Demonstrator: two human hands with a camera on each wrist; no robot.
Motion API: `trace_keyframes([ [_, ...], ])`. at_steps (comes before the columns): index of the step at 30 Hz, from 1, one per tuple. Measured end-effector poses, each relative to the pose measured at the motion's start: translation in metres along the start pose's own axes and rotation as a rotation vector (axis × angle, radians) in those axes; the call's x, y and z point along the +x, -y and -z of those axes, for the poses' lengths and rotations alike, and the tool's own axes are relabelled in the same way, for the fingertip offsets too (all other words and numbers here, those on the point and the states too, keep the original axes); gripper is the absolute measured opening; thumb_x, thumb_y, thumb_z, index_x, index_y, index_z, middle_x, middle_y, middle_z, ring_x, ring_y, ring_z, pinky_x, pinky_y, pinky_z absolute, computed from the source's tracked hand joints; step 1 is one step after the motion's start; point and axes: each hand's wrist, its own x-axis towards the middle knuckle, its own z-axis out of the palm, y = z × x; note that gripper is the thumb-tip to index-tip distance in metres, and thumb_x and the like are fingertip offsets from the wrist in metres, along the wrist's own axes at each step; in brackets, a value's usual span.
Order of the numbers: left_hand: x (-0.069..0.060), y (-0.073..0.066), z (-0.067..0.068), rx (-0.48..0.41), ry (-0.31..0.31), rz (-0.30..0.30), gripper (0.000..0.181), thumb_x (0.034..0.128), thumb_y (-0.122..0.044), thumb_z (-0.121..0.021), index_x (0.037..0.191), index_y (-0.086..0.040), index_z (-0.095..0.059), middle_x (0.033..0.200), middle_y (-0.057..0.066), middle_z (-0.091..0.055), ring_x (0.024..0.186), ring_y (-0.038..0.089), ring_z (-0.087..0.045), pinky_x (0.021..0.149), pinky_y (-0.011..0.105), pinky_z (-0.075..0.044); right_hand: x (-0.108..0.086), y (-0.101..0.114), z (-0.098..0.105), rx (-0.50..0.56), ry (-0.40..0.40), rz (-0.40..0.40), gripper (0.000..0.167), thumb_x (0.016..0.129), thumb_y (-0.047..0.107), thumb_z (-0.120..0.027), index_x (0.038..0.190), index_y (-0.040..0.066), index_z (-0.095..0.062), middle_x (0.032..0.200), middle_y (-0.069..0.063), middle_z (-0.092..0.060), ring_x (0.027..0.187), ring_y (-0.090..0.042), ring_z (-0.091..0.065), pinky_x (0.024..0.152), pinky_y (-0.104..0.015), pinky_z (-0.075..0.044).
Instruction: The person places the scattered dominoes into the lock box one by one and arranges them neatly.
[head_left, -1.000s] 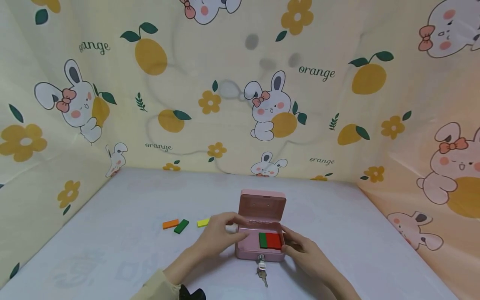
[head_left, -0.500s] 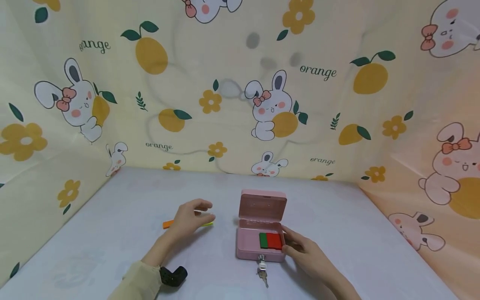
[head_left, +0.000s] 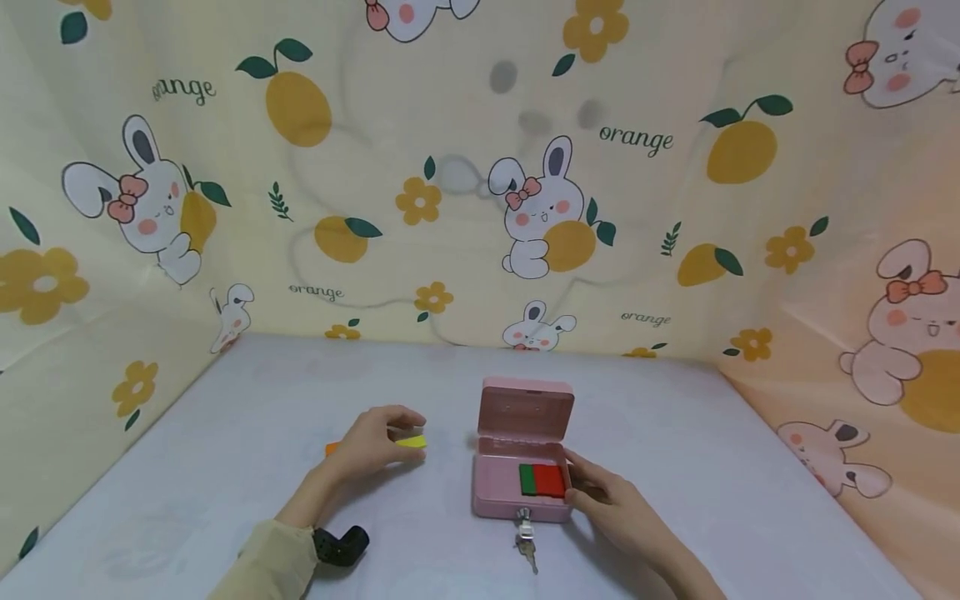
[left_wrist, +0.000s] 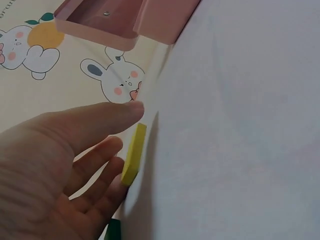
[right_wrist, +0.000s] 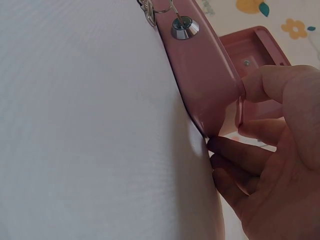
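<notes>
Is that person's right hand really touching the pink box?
Touching. The right wrist view shows it: the right hand has its thumb pressed against the box near a corner, with no gap between.

The pink box (right_wrist: 205,67) looks smooth and glossy, its lock (right_wrist: 185,31) shiny metal, the yellow block (left_wrist: 134,156) matt

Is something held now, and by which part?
The right hand holds the pink metal box by its right side; whether the left hand grips the yellow rectangular block is unclear.
</notes>
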Motion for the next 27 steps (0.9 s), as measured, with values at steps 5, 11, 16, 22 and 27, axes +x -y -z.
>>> trace_keyframes([
  [5, 0.001, 0.003, 0.005, 0.008, 0.073, -0.009, 0.046, 0.0737, -0.018, -0.088, 0.115, -0.009, -0.069, 0.110, -0.001, -0.067, 0.105, 0.019, -0.059, 0.092, 0.040, -0.049, 0.000, -0.001, 0.000, -0.009, -0.002, -0.007, 0.061, 0.093, 0.021, -0.067, 0.150, 0.017, -0.043, 0.139, -0.011, -0.054, 0.123, -0.032, -0.053, 0.100, -0.059, -0.040],
  [11, 0.003, 0.007, 0.012, 0.010, 0.200, -0.022, 0.053, 0.0742, -0.020, -0.088, 0.121, -0.010, -0.066, 0.115, -0.002, -0.065, 0.107, 0.018, -0.058, 0.095, 0.040, -0.047, 0.001, 0.001, -0.001, -0.005, -0.006, -0.020, 0.061, 0.093, 0.020, -0.067, 0.150, 0.017, -0.043, 0.139, -0.012, -0.054, 0.124, -0.033, -0.052, 0.100, -0.060, -0.039],
  [16, 0.002, 0.007, 0.016, -0.002, 0.246, -0.003, 0.054, 0.0756, -0.011, -0.085, 0.125, -0.009, -0.064, 0.120, 0.000, -0.063, 0.111, 0.020, -0.057, 0.099, 0.043, -0.045, 0.002, 0.001, -0.001, -0.009, -0.008, -0.008, 0.061, 0.093, 0.019, -0.067, 0.150, 0.017, -0.044, 0.139, -0.011, -0.054, 0.124, -0.033, -0.053, 0.100, -0.059, -0.040],
  [22, 0.002, 0.005, 0.018, -0.010, 0.269, 0.018, 0.056, 0.0740, 0.001, -0.079, 0.127, -0.008, -0.063, 0.123, 0.001, -0.062, 0.113, 0.021, -0.056, 0.100, 0.042, -0.044, 0.003, 0.000, -0.001, -0.007, -0.004, -0.008, 0.062, 0.093, 0.020, -0.068, 0.149, 0.016, -0.044, 0.139, -0.012, -0.054, 0.123, -0.032, -0.053, 0.099, -0.059, -0.040],
  [27, 0.001, 0.004, 0.018, -0.012, 0.272, 0.017, 0.058, 0.0717, 0.005, -0.074, 0.127, -0.007, -0.063, 0.123, 0.001, -0.062, 0.113, 0.021, -0.056, 0.100, 0.041, -0.044, 0.001, 0.001, 0.001, -0.015, -0.004, 0.006, 0.062, 0.093, 0.022, -0.068, 0.149, 0.016, -0.044, 0.138, -0.012, -0.055, 0.122, -0.033, -0.054, 0.099, -0.060, -0.040],
])
